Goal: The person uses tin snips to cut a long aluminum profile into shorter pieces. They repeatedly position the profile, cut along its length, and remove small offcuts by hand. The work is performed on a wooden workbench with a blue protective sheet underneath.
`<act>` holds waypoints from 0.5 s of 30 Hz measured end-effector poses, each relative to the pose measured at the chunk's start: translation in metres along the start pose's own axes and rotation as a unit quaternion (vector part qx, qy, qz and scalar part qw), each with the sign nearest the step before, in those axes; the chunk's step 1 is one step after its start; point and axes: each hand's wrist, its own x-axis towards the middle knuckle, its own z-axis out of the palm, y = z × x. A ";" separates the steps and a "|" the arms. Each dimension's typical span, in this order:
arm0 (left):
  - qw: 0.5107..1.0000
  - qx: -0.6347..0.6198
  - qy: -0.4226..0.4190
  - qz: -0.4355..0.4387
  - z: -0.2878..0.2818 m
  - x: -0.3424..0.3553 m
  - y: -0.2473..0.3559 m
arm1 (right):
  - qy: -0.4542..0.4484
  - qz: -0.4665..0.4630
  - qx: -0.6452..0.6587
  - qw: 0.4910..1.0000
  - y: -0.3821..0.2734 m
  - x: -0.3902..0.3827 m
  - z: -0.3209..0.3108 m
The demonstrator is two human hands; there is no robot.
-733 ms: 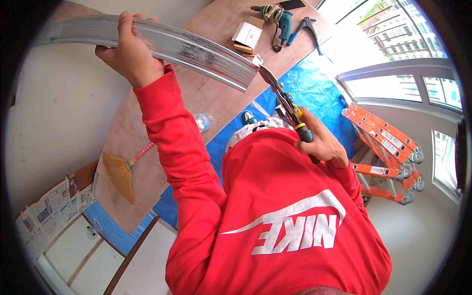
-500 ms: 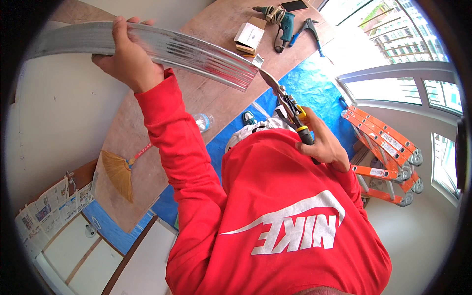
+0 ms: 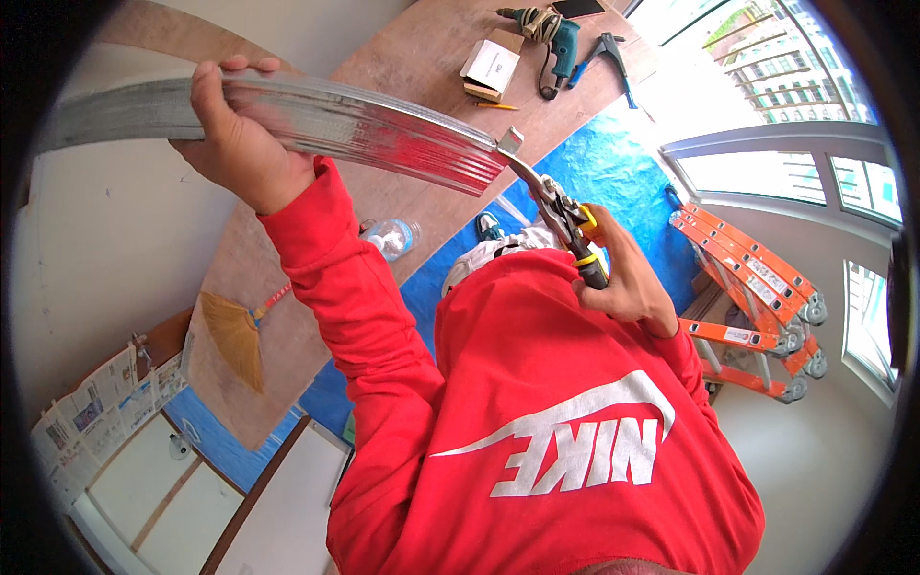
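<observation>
My left hand [image 3: 240,144] is wrapped round a long, shiny metal channel [image 3: 383,125], raised at the upper left. Its far left end runs out toward the rim of the picture. In my right hand [image 3: 628,278] are tin snips [image 3: 565,216] with yellow and black grips. Their jaws meet the right end of the channel, where a small bent metal tab [image 3: 511,141] sticks up. How deep the jaws sit in the metal I cannot tell.
Beyond the channel, a wooden board surface holds a green drill [image 3: 563,43], a white box [image 3: 491,65], a pencil [image 3: 496,105], a riveter-like tool [image 3: 606,62], a plastic bottle [image 3: 393,238] and a broom [image 3: 233,335]. Blue sheeting [image 3: 613,163] covers the floor. An orange ladder [image 3: 752,273] stands right.
The channel and my left hand have shifted slightly down and left. The snips' handles are closer together, and the tab at the channel's end now stands more upright.
</observation>
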 end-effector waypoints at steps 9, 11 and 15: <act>0.995 0.095 0.027 0.004 -0.004 0.022 -0.002 | -0.077 0.036 0.041 0.996 -0.006 0.005 -0.007; 0.997 0.076 0.006 -0.011 -0.007 0.026 -0.002 | -0.094 0.026 0.060 0.993 -0.008 0.006 -0.007; 0.998 0.067 -0.009 -0.012 -0.010 0.028 -0.009 | -0.096 0.036 0.067 0.992 -0.010 0.007 -0.008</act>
